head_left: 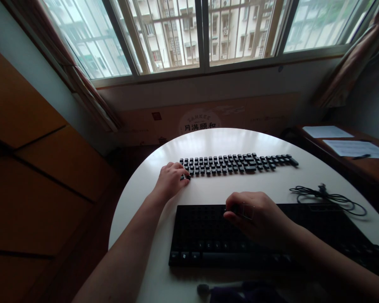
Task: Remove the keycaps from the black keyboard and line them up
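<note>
My left hand (171,179) reaches to the left end of the laid-out rows of black keycaps (222,166). Its thumb and fingers close on a black keycap (187,177) low over the white table. Over the black keyboard (205,227), my right hand (260,214) is curled round a keycap puller (249,206), whose thin wire loop shows beside the fingers. The puller's other end is mostly hidden in the hand. Caps remain along the keyboard's bottom row and at its right end, while much of its upper part looks dark and bare of caps.
A coiled black cable (326,195) lies behind the keyboard at the right. Near the front edge are a small brush (204,289) and a dark purple item (240,293). Papers (356,148) and a pen (361,156) rest on a brown side table beyond the round white table (139,210).
</note>
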Demonstrator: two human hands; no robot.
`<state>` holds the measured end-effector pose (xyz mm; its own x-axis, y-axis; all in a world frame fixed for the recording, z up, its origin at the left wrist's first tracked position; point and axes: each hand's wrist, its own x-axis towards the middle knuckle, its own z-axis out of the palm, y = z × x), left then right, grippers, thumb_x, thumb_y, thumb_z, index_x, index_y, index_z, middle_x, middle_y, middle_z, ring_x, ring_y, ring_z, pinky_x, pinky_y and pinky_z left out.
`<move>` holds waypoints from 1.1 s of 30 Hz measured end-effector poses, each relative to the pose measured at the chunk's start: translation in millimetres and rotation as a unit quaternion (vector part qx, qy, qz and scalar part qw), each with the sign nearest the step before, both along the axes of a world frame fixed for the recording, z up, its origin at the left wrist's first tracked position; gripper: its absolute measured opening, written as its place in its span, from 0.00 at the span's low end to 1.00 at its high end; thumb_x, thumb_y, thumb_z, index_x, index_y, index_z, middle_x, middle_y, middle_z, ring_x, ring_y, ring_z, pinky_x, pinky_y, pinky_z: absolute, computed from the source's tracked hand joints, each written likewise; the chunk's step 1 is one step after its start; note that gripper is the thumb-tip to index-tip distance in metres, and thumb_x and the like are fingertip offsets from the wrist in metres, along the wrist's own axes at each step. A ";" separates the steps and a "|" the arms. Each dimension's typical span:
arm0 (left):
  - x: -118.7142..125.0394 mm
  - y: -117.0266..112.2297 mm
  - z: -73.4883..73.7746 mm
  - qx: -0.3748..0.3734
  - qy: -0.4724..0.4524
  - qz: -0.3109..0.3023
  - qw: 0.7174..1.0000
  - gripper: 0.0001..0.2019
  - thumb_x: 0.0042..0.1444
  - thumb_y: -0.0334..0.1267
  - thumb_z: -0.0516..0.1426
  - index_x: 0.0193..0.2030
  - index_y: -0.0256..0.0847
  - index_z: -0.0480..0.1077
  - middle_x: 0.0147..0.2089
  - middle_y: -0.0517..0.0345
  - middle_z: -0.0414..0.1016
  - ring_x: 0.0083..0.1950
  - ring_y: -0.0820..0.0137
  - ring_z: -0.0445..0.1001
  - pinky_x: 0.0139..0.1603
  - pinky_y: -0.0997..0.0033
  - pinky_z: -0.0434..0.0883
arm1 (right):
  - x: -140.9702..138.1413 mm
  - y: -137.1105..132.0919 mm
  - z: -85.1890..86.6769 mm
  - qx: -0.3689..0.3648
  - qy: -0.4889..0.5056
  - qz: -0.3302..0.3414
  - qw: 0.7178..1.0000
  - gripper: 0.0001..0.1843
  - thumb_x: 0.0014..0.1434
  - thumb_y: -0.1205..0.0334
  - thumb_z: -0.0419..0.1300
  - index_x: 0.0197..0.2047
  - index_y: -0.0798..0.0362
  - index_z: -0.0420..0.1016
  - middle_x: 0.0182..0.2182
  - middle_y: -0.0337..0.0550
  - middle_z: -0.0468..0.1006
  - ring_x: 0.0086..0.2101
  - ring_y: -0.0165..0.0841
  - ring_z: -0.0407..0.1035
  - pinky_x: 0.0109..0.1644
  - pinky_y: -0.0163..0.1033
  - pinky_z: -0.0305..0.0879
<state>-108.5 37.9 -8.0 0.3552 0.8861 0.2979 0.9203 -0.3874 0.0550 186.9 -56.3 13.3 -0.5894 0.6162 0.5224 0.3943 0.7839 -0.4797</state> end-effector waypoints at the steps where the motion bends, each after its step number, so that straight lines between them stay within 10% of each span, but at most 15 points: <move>1: 0.0 0.0 0.0 0.000 -0.001 0.002 1.000 0.08 0.54 0.38 0.64 0.42 0.46 0.81 0.49 0.52 0.78 0.51 0.53 0.71 0.53 0.50 0.68 | 0.0 -0.3 0.2 0.001 -0.001 -0.001 1.000 0.17 0.71 0.51 0.54 0.36 0.55 0.70 0.23 0.38 0.73 0.22 0.25 0.63 0.27 0.30 0.55; 33: -5.7 -10.7 18.5 0.031 -0.031 0.025 0.999 0.11 0.55 0.40 0.66 0.45 0.45 0.79 0.50 0.52 0.77 0.52 0.54 0.72 0.54 0.51 0.68 | 2.5 2.6 -4.5 -0.029 0.020 0.015 0.999 0.15 0.70 0.52 0.55 0.37 0.55 0.69 0.24 0.37 0.71 0.22 0.25 0.61 0.27 0.30 0.55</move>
<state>-114.2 27.2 10.5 0.2899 0.8815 0.3728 0.9344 -0.3449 0.0888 189.4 -53.7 8.8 -0.5867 0.6287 0.5104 0.3506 0.7654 -0.5397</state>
